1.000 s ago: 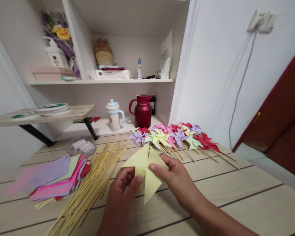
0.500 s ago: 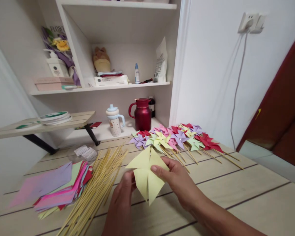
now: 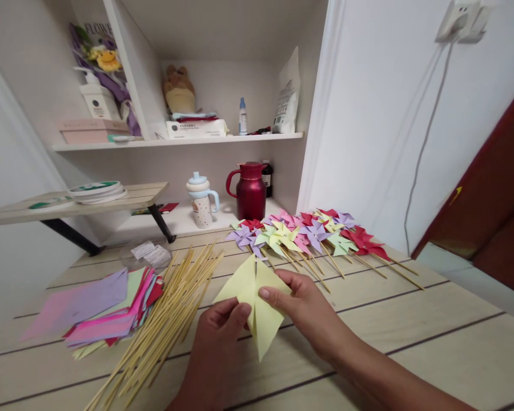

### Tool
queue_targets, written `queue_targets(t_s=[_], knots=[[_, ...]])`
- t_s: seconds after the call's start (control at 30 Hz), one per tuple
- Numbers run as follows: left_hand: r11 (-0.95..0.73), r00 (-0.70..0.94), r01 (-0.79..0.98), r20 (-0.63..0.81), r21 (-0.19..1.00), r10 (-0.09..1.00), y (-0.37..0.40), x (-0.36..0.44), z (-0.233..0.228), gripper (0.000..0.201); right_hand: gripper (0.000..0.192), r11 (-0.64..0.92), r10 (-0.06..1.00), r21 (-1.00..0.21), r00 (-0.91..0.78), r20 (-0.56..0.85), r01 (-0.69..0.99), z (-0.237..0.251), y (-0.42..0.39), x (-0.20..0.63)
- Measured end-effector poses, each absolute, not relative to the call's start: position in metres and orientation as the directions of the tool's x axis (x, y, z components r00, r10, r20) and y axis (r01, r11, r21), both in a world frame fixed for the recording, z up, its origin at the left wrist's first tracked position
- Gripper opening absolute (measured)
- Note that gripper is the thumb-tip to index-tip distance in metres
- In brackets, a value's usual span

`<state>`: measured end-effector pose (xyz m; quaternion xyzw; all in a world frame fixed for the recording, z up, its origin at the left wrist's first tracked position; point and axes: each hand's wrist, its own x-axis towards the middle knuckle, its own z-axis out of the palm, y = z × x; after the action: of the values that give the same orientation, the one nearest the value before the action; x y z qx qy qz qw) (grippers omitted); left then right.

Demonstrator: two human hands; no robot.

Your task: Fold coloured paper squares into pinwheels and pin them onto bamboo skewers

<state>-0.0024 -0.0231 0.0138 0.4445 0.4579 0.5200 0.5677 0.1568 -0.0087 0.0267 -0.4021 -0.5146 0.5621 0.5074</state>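
A pale yellow paper square [image 3: 266, 311], slit from its corners toward the middle, is held up above the table between both hands. My right hand [image 3: 310, 314] pinches its right side, thumb on the front and fingers behind. With thumb and fingers closed, my left hand [image 3: 223, 342] grips the lower left flap and bends it toward the centre. Left of that hand lies a loose bundle of thin wooden sticks [image 3: 167, 319]. Beyond the paper, several finished paper pinwheels [image 3: 314, 234] on sticks lie in a colourful cluster.
A stack of coloured paper sheets [image 3: 98, 297] lies at the left, near a clear round container [image 3: 152, 254]. A small raised stand [image 3: 141, 195] bears white round discs. At the back are a cup with a blue handle [image 3: 202, 202] and a dark red jug [image 3: 251, 194].
My left hand has come up onto the lower left flap, which is now folded inward. My right hand keeps its hold. The view has shifted slightly.
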Motion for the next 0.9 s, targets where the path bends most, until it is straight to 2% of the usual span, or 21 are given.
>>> queue_targets(t_s=[0.1,0.17,0.27,0.37,0.63,0.9], knots=[[0.114,0.050,-0.189,-0.106,0.975,0.993,-0.025,-0.001,0.019,0.023,0.025,0.038,0.984,-0.988,-0.166,0.063,-0.152,0.027,-0.009,0.157],[0.138,0.065,-0.202,-0.127,0.970,0.990,-0.026,-0.001,0.020,0.028,0.025,0.042,0.984,-0.988,-0.168,0.067,-0.147,0.026,-0.009,0.158],[0.137,0.081,-0.195,-0.124,0.971,0.989,-0.026,-0.003,0.020,0.035,0.024,0.056,0.982,-0.990,-0.171,0.077,-0.128,0.024,-0.009,0.159],[0.120,0.084,-0.129,-0.110,0.984,0.990,-0.025,-0.005,0.023,0.031,0.025,0.060,0.979,-0.992,-0.189,0.081,-0.114,0.025,-0.008,0.160],[0.134,-0.043,-0.086,-0.138,0.987,0.990,-0.024,-0.004,0.026,0.024,0.026,0.032,0.965,-0.989,-0.253,0.067,-0.143,0.024,-0.009,0.161],[0.082,-0.100,-0.002,-0.082,0.997,0.992,-0.024,-0.002,0.028,0.020,0.022,0.043,0.973,-0.999,-0.227,0.040,0.007,0.028,-0.009,0.161]])
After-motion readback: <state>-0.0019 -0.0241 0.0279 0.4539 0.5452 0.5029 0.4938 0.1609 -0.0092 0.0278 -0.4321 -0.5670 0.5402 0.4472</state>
